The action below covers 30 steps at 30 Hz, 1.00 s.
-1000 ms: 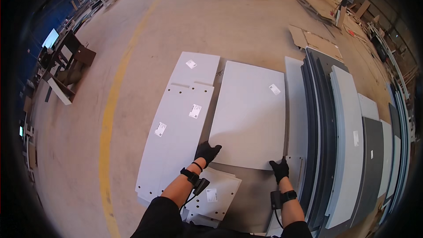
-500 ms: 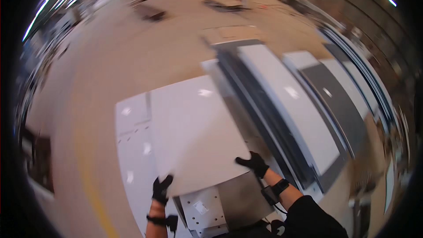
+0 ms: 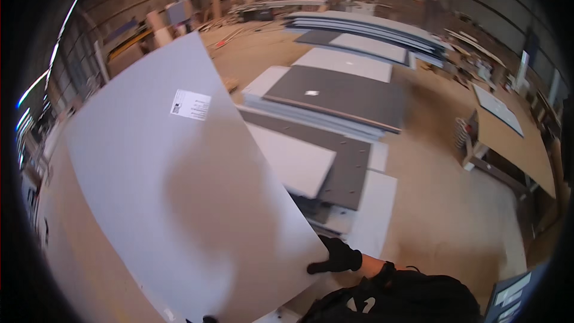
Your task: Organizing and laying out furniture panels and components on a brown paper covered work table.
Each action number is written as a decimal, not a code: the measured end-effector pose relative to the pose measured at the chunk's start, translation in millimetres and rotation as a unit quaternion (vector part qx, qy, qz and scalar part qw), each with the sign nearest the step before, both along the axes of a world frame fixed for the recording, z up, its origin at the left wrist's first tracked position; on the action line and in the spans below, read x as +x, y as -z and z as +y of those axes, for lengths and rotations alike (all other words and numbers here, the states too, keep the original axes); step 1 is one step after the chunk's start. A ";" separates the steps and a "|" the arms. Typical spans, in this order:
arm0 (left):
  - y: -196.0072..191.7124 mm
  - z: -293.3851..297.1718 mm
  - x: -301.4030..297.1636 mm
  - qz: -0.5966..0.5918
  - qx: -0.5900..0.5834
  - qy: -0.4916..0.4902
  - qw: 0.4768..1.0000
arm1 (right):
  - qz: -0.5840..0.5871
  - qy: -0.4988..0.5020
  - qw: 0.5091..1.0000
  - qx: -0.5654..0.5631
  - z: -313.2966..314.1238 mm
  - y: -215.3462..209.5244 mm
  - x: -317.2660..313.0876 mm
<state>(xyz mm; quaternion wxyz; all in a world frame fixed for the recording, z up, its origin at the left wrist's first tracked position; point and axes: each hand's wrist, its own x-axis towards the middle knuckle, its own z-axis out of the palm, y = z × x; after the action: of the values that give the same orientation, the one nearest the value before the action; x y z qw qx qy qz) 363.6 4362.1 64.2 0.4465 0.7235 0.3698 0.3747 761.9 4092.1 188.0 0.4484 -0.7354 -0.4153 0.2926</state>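
A large white board (image 3: 137,167) with a paper label (image 3: 191,104) fills the left and middle of the view. It is raised and tilted, and a dark shadow falls across its face. My right hand (image 3: 338,256), in a black glove, grips its right edge near the close corner, with the thumb on top and the fingers out of sight underneath. Of my left hand (image 3: 209,319) only black glove tips show at the bottom edge of the picture, against the board's near edge; the rest of that hand is cut off.
Beyond the board's right edge lie stacks of white and dark grey panels (image 3: 341,98), one small white panel (image 3: 293,158) among them. More long panels (image 3: 365,31) are piled farther back. A brown-topped workbench (image 3: 514,143) stands at the right.
The board has come up off the stack and tilted, held in my hands. My view has swung right, so the panel stacks and workbench now appear differently.
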 end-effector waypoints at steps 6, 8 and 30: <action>-53.0 -93.0 135.2 -0.033 -0.058 0.108 0.992 | 0.199 0.111 0.961 0.155 -193.4 -9.2 74.6; -105.2 -165.4 221.0 0.052 -0.065 0.201 0.976 | -0.001 0.309 0.925 0.219 -258.5 -10.8 109.2; -132.8 -737.9 1020.7 0.208 0.143 0.784 0.567 | 0.097 0.661 0.459 0.586 -942.4 88.5 399.9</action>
<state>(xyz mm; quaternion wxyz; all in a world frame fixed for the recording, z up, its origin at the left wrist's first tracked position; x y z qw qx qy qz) 1384.3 3624.2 197.0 0.3668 0.8417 -0.3186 -0.2354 1161.8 3149.8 99.5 0.8705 -0.3202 0.1674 -0.3341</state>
